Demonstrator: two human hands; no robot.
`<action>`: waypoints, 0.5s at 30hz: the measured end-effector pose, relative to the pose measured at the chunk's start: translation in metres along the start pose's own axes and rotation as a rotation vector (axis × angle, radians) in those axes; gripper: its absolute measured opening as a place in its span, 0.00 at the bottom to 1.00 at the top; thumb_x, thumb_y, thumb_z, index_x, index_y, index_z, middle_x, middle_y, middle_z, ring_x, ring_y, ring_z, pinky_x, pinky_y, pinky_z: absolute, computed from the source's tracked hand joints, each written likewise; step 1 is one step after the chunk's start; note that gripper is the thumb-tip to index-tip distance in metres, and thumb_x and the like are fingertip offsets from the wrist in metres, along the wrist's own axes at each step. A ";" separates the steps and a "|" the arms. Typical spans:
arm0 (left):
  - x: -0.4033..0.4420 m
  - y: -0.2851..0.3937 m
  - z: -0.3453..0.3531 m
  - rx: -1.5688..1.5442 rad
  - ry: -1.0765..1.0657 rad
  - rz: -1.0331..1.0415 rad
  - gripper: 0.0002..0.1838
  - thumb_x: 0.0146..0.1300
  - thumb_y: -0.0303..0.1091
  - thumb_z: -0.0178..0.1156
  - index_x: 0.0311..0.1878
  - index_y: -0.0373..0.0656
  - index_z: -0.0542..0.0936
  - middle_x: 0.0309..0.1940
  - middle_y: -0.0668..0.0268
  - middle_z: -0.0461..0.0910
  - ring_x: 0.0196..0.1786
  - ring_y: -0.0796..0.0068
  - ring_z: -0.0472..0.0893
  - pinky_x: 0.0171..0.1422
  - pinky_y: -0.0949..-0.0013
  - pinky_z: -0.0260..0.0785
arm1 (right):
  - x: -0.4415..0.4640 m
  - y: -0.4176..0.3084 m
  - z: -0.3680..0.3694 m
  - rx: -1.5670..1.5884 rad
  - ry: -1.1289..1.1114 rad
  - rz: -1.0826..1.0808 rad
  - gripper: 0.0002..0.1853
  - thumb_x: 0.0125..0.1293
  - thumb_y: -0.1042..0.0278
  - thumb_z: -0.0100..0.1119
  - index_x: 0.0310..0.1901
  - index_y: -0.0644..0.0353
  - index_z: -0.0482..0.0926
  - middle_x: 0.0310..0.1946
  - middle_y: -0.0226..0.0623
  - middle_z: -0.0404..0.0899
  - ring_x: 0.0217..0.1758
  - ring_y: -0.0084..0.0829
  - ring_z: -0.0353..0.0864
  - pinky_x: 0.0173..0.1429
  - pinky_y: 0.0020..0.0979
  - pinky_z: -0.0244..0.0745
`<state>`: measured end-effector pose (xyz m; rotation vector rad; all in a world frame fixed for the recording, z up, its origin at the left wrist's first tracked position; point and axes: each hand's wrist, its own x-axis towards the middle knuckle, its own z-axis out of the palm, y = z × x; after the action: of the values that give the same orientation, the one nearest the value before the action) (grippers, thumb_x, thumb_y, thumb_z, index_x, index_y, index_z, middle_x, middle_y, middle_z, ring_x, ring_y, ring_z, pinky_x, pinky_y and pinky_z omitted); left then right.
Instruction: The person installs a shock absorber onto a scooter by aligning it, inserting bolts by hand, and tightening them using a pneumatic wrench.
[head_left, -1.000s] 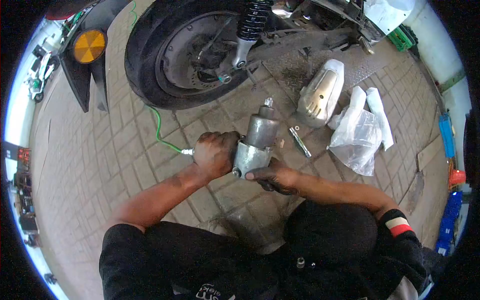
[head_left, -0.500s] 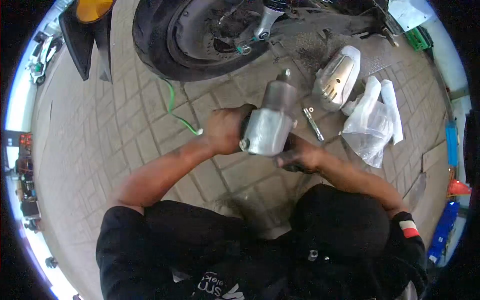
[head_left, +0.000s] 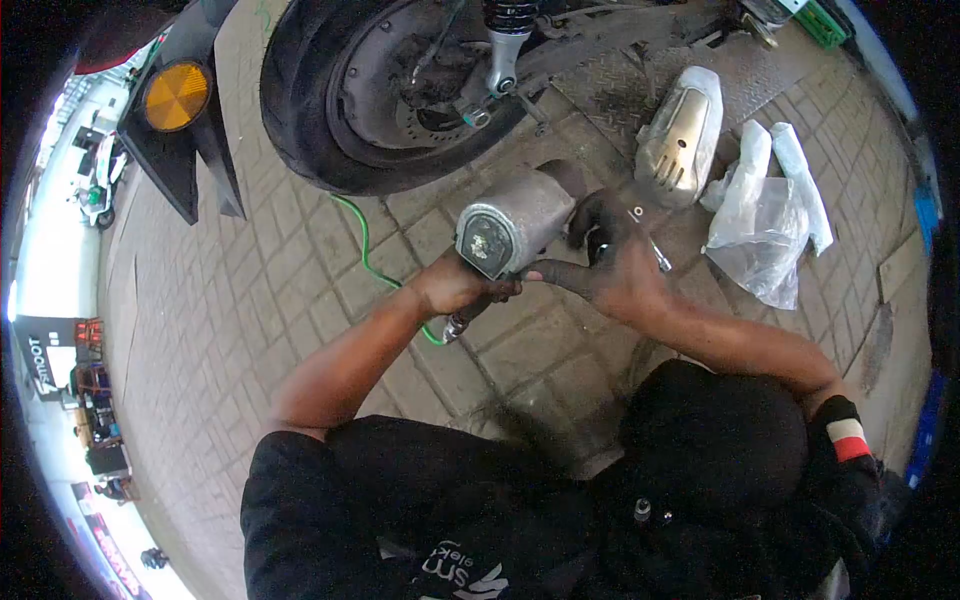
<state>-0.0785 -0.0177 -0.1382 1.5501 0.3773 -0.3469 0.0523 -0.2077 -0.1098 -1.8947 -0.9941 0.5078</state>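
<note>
My left hand (head_left: 455, 285) is wrapped around the handle of a grey metal impact wrench (head_left: 530, 215), which is held above the paving with its rear end towards me. At the base of the handle sits a metal fitting (head_left: 455, 325), where a green air hose (head_left: 365, 240) ends. My right hand (head_left: 630, 275) is at the wrench's front right, slightly blurred. Its thumb stretches towards the handle and its fingers curl around something dark with a shiny rim, too unclear to name. Just beyond that hand lie a slim metal rod (head_left: 661, 258) and a small washer (head_left: 638, 211).
A motorbike's rear wheel (head_left: 300, 150) and shock absorber (head_left: 508, 60) stand ahead. To the right lie a gold-and-silver cover (head_left: 680, 145) and clear plastic bags (head_left: 765, 235). An orange reflector (head_left: 177, 96) is at upper left. Small metal pieces (head_left: 642, 510) rest on my dark clothing.
The wrench has swung so that its front points away to the right and its rear faces me. My right hand has moved from under the wrench to its front right side.
</note>
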 end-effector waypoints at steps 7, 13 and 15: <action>0.008 -0.010 0.007 0.790 0.262 0.422 0.25 0.51 0.39 0.69 0.52 0.41 0.75 0.45 0.52 0.81 0.50 0.54 0.82 0.54 0.56 0.73 | -0.004 0.018 -0.010 -0.141 -0.206 0.019 0.56 0.40 0.48 0.81 0.65 0.66 0.57 0.59 0.53 0.67 0.62 0.43 0.71 0.65 0.40 0.68; 0.004 0.004 0.028 1.105 0.471 0.191 0.16 0.52 0.37 0.63 0.42 0.42 0.75 0.35 0.55 0.82 0.39 0.51 0.83 0.47 0.51 0.73 | -0.022 0.016 0.024 0.328 -0.410 0.326 0.45 0.49 0.43 0.74 0.62 0.62 0.67 0.56 0.42 0.75 0.60 0.38 0.73 0.67 0.37 0.65; 0.011 -0.004 0.024 1.347 0.441 0.150 0.21 0.49 0.39 0.67 0.45 0.44 0.74 0.34 0.55 0.82 0.40 0.51 0.82 0.44 0.52 0.73 | -0.022 0.007 0.025 0.475 -0.406 0.475 0.37 0.51 0.44 0.73 0.57 0.60 0.73 0.54 0.41 0.77 0.58 0.36 0.74 0.65 0.37 0.66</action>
<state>-0.0698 -0.0414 -0.1468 2.9818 0.3699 -0.1030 0.0249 -0.2136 -0.1293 -1.6096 -0.5801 1.3246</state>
